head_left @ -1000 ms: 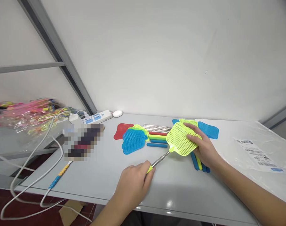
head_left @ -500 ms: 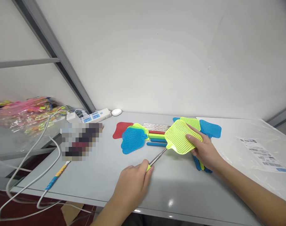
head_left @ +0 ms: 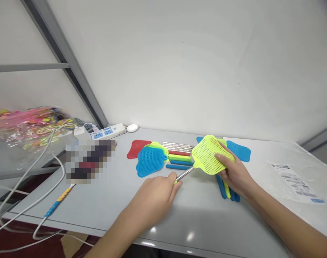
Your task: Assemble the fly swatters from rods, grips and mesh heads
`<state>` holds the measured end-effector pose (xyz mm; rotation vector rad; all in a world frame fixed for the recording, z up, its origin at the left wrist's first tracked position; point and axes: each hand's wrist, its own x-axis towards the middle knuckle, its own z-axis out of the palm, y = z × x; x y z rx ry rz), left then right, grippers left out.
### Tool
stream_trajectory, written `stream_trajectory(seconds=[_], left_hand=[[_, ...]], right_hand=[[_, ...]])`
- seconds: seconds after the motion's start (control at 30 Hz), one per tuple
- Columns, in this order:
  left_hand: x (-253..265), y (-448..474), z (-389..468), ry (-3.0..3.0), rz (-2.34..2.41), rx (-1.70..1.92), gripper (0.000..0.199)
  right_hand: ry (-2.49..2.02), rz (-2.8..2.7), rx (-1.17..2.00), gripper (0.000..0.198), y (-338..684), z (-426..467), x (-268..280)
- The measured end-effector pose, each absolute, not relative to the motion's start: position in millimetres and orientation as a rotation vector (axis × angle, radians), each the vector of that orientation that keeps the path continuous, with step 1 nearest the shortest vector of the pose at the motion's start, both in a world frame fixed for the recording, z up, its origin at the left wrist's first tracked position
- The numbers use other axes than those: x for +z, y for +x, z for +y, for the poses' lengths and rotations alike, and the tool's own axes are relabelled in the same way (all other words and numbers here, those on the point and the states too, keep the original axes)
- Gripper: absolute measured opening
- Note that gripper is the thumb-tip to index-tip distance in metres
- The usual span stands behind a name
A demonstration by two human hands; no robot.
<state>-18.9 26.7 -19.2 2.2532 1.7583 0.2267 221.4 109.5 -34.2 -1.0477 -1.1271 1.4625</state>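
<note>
A yellow-green fly swatter (head_left: pixel 210 156) is held above the table by both hands. My left hand (head_left: pixel 159 195) is closed round its handle, and a short length of metal rod shows between that fist and the head. Gripping the perforated head at its right edge, my right hand (head_left: pixel 235 172) has the thumb on top and the other fingers mostly hidden beneath. Blue swatter heads (head_left: pixel 150 161), a red one (head_left: pixel 138 148) and a yellow-green one lie to the left. Behind my right hand lies another blue swatter head (head_left: pixel 240 151), with several blue and yellow-green handles (head_left: pixel 225 190) below.
Metal rods (head_left: pixel 176 147) lie near the wall. At left are a power strip (head_left: pixel 109 131), a white rounded device (head_left: pixel 132 128), a blurred-out item (head_left: pixel 90 159) and a loose white cable (head_left: pixel 49 193). A labelled plastic bag (head_left: pixel 295 182) covers the table's right side.
My left hand has moved up and right, closer to the swatter's head, and less of the rod shows. The head has shifted slightly right. The camera view has shifted a little.
</note>
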Motion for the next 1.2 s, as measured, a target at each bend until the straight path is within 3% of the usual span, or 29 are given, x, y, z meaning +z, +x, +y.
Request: stream_trajectory(seconds=[0.17,0.37,0.57,0.7,0.8,0.9,1.2], left_hand=[[-7,-18,58,2.187,1.554,0.243,0.036],[31,-15,127,1.878,1.156,0.104,0.036],[42,9,165,1.827,1.001,0.172,0.036],[2,33,123,1.566,0.949,0.414,0.038],[-29,34,85,1.228,0.831,0.565,0.038],[-38,22,65,1.031,0.729,0.52,0.038],[-33,5,82,0.792,0.611,0.336,0.035]], right_hand=[[-1.124,-1.266,1.396,0.061,227,117,-36],[-0.928,-1.082,1.453,0.024,230,132,-36],[-0.878,-1.007,1.498,0.033,242,145,-37],[-0.945,-1.022,1.466,0.022,244,141,-41],[-1.003,-1.21,1.452,0.035,238,130,-46],[-0.983,-1.36,1.455,0.043,233,121,-50],[-0.892,-1.34,1.566,0.032,226,119,-43]])
